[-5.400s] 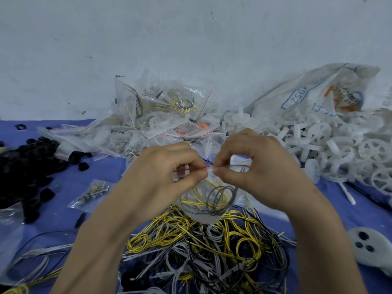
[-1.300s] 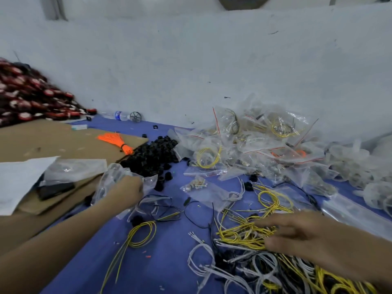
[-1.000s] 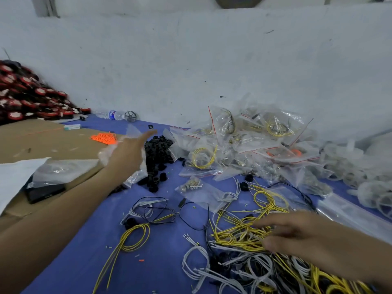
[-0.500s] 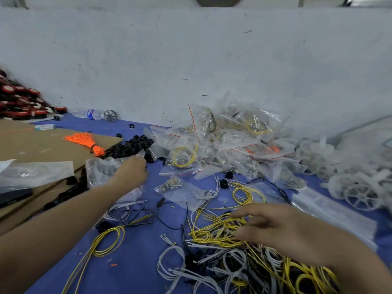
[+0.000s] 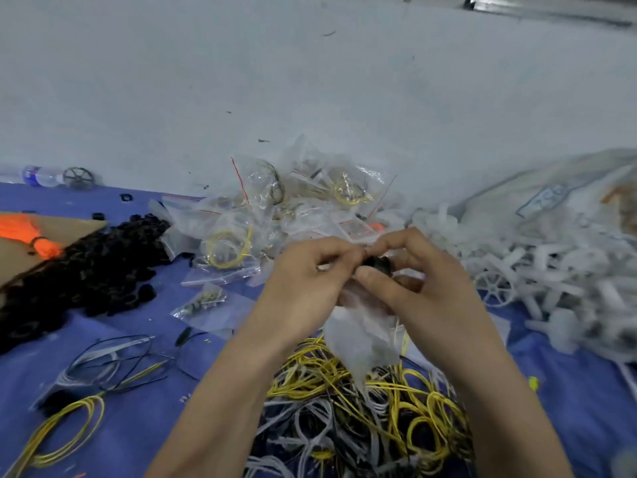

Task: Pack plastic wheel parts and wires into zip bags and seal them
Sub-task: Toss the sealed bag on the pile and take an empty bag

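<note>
Both hands meet above the wire heap and hold a clear zip bag point(image 5: 362, 336) that hangs down between them. My left hand point(image 5: 306, 288) pinches the bag's top edge. My right hand point(image 5: 420, 291) pinches the same edge and has a small black part point(image 5: 379, 263) at its fingertips. Under the hands lies a tangle of yellow, black and white wires point(image 5: 362, 419). White plastic wheel parts point(image 5: 537, 270) are piled at the right. Filled zip bags point(image 5: 275, 215) are heaped behind the hands by the wall.
A mound of small black parts point(image 5: 82, 270) lies at the left beside a cardboard sheet point(image 5: 65, 229) with an orange tassel point(image 5: 31, 232). Loose wire loops point(image 5: 103, 370) lie front left on the blue cloth point(image 5: 144, 422). A water bottle point(image 5: 38, 175) rests by the wall.
My left hand left the black parts and bags at the left and came to the middle. My right hand lifted off the wires. Both now hold a zip bag together.
</note>
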{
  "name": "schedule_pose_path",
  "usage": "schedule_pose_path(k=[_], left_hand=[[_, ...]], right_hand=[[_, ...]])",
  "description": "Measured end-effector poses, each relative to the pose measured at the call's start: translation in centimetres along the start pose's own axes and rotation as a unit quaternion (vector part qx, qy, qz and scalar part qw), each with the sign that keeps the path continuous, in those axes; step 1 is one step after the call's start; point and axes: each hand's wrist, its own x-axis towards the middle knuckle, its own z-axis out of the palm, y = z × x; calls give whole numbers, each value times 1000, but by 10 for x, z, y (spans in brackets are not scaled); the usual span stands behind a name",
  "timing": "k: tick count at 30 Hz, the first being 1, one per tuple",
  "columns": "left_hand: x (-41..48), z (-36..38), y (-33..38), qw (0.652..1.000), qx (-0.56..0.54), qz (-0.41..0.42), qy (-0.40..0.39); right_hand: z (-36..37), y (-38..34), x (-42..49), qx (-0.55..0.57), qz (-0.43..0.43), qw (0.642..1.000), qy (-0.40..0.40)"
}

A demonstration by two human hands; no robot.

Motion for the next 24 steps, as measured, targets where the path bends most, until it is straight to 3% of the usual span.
schedule_pose_path(k=[3,6,10,16,20,24], left_hand=[[3,-6,-6,999,-29,8,-22],[10,-20,-6,990,-141,19,-7],[16,-23,-4,931,-359,24,-55],[21,-26,-9,922,-384,52,3],[21,-28,-10,931,-359,69,12],[17,-32,-11,953,-288,83,50]], right_hand=[[-18,10,2,111,43,992,39],[-39,22,9,178,77,978,74],[-42,41,18,205,151,966,51],[-34,54,24,317,250,915,3],[-29,50,23,414,268,861,-124],[-24,48,22,384,262,878,-115]])
